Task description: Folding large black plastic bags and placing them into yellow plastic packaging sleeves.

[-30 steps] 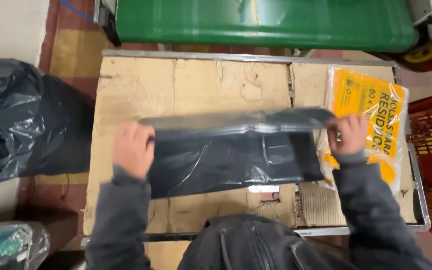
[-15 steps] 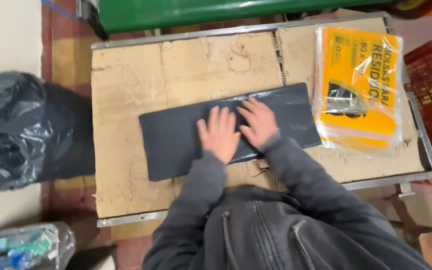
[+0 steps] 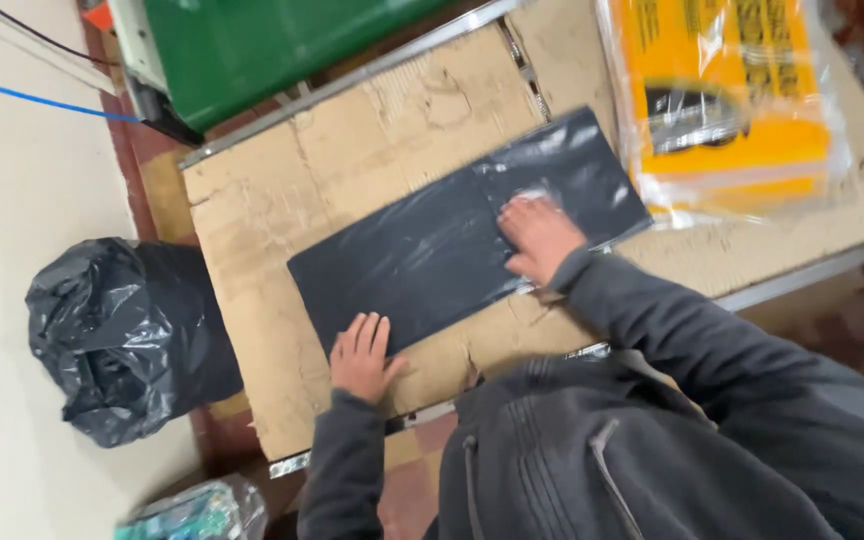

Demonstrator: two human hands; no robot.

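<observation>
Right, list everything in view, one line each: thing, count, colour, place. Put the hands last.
folded plastic bag: one, black, flat on the cardboard, centre.
cardboard sheet: one, brown, covering the table top.
table frame: one, grey metal, edging the cardboard.
pack of bags: one, yellow in clear wrap, on the cardboard's far right.
bin: one, green, beyond the table.
filled sack: one, black, on the floor to the left.
clear bag: one, bottom left corner.
left hand: flat on the folded bag's near edge.
right hand: flat on the folded bag.
</observation>
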